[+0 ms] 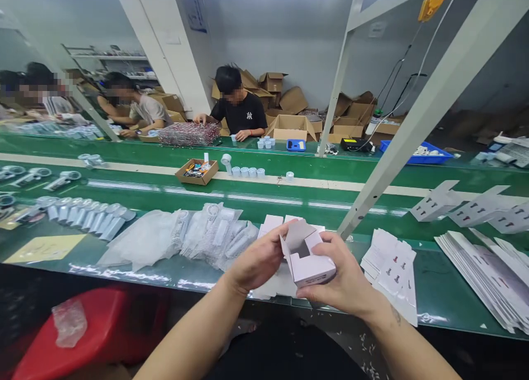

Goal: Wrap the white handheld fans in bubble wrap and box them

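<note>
From the head camera, a long green counter runs left to right across a workshop with pale walls and slanted white frame posts. At its near edge, both hands hold one small white box just above the counter, its top flap standing open. The left hand grips the box's left side with fingers curled in; the right hand cups it from the right and below, thumb against its side.

Just left of the hands lies a heap of clear plastic bags. To the right sit stacks of flat white printed cards, with more fanned out at the far right. Far left, a row of bagged parts lies in a line. Further back on the counter stands a small open cardboard tray and a row of little white cups.

Across the counter, a person in a black shirt sits before piled cardboard cartons; other people work at the far left. A red stool stands near, below the counter's edge.
</note>
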{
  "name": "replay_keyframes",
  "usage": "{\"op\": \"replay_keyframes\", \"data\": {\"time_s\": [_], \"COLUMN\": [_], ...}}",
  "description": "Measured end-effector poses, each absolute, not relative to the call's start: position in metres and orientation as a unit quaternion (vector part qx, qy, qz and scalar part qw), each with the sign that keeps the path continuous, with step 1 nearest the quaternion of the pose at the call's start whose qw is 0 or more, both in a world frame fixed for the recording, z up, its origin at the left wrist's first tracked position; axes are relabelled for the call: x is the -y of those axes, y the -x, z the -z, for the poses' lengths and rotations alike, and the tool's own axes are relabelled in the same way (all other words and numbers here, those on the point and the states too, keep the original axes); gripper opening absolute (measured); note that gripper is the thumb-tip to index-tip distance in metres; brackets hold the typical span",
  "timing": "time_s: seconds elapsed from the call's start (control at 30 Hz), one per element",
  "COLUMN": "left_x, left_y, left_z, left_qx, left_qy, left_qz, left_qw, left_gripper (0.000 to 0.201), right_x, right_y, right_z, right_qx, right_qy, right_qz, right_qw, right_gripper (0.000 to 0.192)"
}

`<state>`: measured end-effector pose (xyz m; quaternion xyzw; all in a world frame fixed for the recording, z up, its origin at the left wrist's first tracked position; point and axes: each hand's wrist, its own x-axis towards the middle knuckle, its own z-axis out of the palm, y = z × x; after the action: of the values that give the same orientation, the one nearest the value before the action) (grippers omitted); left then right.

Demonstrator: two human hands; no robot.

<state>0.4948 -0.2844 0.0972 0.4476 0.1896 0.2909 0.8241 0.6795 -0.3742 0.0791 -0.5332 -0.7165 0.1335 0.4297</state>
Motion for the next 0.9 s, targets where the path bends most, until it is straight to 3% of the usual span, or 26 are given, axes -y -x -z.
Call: {"op": "replay_keyframes", "data": {"time_s": [0.1, 0.23, 0.37, 0.47, 0.6, 0.67, 0.77, 0.9], "left_x": [0.278, 0.282, 0.291, 0.295, 0.29, 0.288, 0.29, 0.3], "left_y": [-0.503, -0.533, -0.546, -0.536, -0.526, -0.53, -0.538, -0.542], "left_z": [-0.095, -0.079, -0.075, -0.09, -0.105, -0.103, -0.094, -0.089], "left_qx": [-0.205, -0.327, -0.419, -0.38, -0.232, -0.21, -0.2, -0.21], "left_qy": [-0.448, -0.454, -0.455, -0.578, -0.648, -0.59, -0.5, -0.517], "left_qz": [-0.263, -0.335, -0.419, -0.353, -0.232, -0.238, -0.238, -0.231], "left_qw": [0.829, 0.758, 0.665, 0.63, 0.687, 0.742, 0.808, 0.797], "left_gripper": [0.063, 0.051, 0.048, 0.053, 0.042, 0.047, 0.07, 0.061], "right_x": [0.368, 0.365, 0.377, 0.386, 0.394, 0.397, 0.403, 0.407], "right_y": [-0.69, -0.689, -0.671, -0.663, -0.667, -0.67, -0.675, -0.682], "right_z": [-0.09, -0.087, -0.068, -0.056, -0.06, -0.068, -0.074, -0.071], "right_qx": [0.727, 0.731, 0.662, 0.578, 0.598, 0.622, 0.616, 0.624], "right_qy": [0.544, 0.558, 0.627, 0.667, 0.633, 0.606, 0.598, 0.583], "right_qz": [-0.205, -0.221, -0.142, -0.12, -0.139, -0.143, -0.171, -0.206], "right_qw": [0.365, 0.326, 0.386, 0.454, 0.472, 0.475, 0.483, 0.478], "right_gripper": [0.061, 0.066, 0.094, 0.09, 0.075, 0.074, 0.074, 0.08]}}
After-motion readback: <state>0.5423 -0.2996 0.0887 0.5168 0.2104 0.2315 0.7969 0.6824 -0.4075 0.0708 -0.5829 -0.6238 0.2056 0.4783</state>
